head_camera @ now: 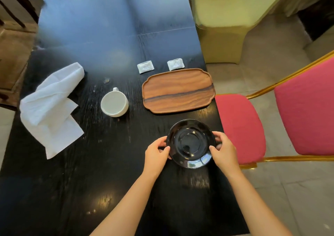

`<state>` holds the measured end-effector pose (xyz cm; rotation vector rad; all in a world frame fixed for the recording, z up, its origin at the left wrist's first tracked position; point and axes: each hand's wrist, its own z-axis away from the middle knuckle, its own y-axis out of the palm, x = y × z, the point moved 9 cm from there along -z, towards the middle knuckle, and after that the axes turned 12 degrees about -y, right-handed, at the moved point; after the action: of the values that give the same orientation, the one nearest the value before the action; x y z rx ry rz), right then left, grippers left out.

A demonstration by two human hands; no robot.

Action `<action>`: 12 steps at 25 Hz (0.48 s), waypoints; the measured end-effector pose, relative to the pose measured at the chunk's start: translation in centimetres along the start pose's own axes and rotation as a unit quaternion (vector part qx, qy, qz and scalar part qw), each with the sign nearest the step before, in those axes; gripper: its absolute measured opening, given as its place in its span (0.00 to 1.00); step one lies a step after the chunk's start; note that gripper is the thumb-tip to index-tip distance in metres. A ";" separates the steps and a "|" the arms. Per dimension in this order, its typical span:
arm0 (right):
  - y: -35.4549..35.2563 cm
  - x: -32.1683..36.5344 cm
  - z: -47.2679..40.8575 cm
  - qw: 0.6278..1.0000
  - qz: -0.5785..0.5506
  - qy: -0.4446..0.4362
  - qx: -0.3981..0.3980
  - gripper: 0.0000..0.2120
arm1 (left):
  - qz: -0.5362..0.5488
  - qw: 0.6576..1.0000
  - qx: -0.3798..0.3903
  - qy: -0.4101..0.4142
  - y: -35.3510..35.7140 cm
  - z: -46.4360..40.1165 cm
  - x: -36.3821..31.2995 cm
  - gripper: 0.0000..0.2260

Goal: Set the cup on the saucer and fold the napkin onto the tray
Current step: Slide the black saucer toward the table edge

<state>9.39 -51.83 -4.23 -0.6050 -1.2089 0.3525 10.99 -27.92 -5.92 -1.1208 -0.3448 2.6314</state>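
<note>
Both hands grip the black saucer [191,143] near the tabletop's [101,37] right edge.
Left hand [156,154] and right hand [223,150] pinch its rim; beyond lie the wooden tray [178,90], white cup [114,103], 2 sachets [146,67], crumpled napkin [51,109] by the left edge.

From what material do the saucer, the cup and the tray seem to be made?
The saucer looks like glazed black ceramic, possibly glass: it gives sharp mirror-like highlights. The cup seems white ceramic with a smoother, softer sheen and a moulded handle. The tray appears to be wood, matte or oiled: brown grain lines and one dark streak run along it.
</note>
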 end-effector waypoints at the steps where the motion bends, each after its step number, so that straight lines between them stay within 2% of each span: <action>1: -0.4 -0.6 -0.3 1.000 0.000 0.005 0.003 0.21 | -0.005 1.000 0.004 -0.004 0.8 -0.2 0.0 0.16; 12: 0.0 -2.4 -1.6 0.999 0.001 -0.002 0.052 0.19 | -0.001 0.999 -0.019 -0.027 2.1 -0.5 0.7 0.18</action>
<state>10.17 -53.55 -6.41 -0.5152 -1.1860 0.4164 10.61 -29.64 -7.38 -1.0629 -0.4093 2.6667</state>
